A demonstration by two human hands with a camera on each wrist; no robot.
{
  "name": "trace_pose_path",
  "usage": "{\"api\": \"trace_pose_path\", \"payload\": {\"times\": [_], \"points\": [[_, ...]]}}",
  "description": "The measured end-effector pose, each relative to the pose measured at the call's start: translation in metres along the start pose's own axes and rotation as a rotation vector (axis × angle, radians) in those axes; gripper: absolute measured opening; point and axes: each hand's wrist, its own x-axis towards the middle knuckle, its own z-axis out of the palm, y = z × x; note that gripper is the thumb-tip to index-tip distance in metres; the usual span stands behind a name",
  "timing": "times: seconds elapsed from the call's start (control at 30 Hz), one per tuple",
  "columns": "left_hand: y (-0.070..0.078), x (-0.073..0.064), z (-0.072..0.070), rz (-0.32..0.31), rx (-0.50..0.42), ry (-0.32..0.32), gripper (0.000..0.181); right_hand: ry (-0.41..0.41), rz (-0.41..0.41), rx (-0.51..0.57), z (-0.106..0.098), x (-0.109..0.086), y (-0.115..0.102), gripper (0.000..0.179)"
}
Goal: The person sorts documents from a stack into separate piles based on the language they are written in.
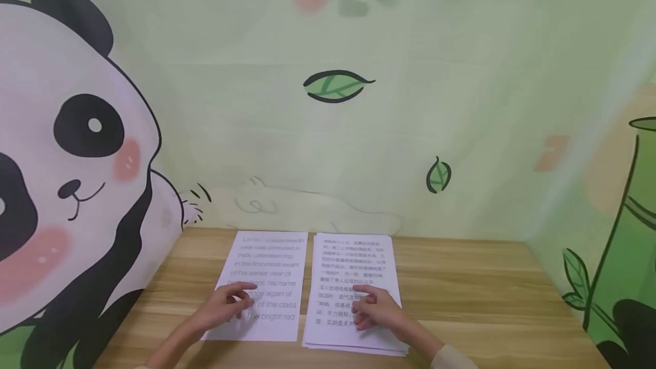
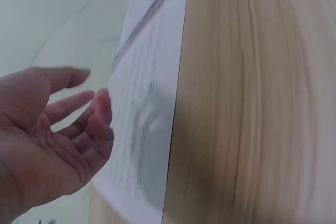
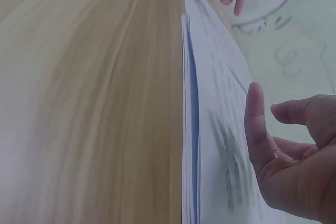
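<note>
Two lots of printed paper lie side by side on a wooden table. The left sheet (image 1: 274,278) bears large English print, and my left hand (image 1: 228,303) hovers over its lower left part. In the left wrist view that hand (image 2: 58,135) has loosely bent fingers with nothing between them, and its shadow falls on the paper. The right stack of paper (image 1: 353,261) carries Chinese print and is several sheets thick. Over its lower right side hangs my right hand (image 1: 376,306). The right wrist view shows this hand (image 3: 294,156) with loosely curved fingers, holding nothing, above the stack (image 3: 210,103).
The wooden table (image 1: 461,283) reaches back to a green cloth backdrop (image 1: 359,147). Printed on the backdrop are a big panda (image 1: 61,61) at the left, leaves and a bamboo stalk (image 1: 615,244) at the right. A narrow gap separates the two papers.
</note>
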Motion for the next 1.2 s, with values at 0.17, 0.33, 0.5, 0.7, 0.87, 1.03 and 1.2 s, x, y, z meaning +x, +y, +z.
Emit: {"api": "trace_pose_path", "payload": {"times": [0.17,0.33,0.5,0.7,0.87,1.03,1.2], "points": [[0.016,0.008,0.024,0.017,-0.063,-0.118,0.046,0.029,-0.006,-0.01,-0.031,-0.015,0.006,0.061],[0.033,0.023,0.057,0.003,-0.088,-0.168,0.048,0.064,-0.014,-0.026,-0.061,-0.031,0.011,0.062],[0.044,0.035,0.085,-0.002,-0.049,-0.178,0.059,0.117,0.013,-0.055,-0.078,-0.04,0.016,0.059],[0.046,0.04,0.096,-0.032,0.001,-0.177,0.067,0.126,0.036,-0.071,-0.083,-0.043,0.021,0.059],[0.045,0.039,0.098,-0.062,-0.008,-0.158,0.062,0.094,0.051,-0.122,-0.08,-0.04,0.023,0.062],[0.044,0.037,0.1,-0.057,-0.015,-0.167,0.06,0.105,0.066,-0.18,-0.076,-0.038,0.023,0.062],[0.049,0.039,0.102,-0.053,0.005,-0.174,0.057,0.136,0.075,-0.199,-0.077,-0.04,0.02,0.06]]}}
